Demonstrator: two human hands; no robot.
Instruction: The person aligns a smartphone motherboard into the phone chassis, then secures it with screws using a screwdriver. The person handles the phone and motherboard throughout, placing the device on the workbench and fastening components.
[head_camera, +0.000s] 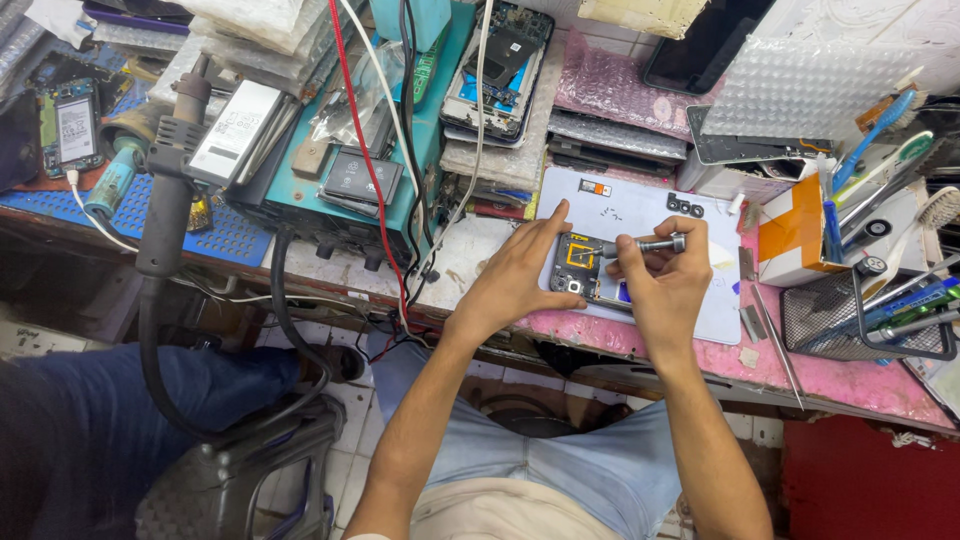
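The opened phone is laid on a pale work mat near the front edge of the tabletop, pinned flat under the spread fingers of the left hand. A metal screwdriver is grasped in the grip of the right hand. Its long axis is held roughly parallel to the front edge, with the tip directed left onto the phone's upper portion.

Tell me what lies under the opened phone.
The opened phone lies on a pale work mat on the pink bench top. The left hand and right hand cover the mat beside it.
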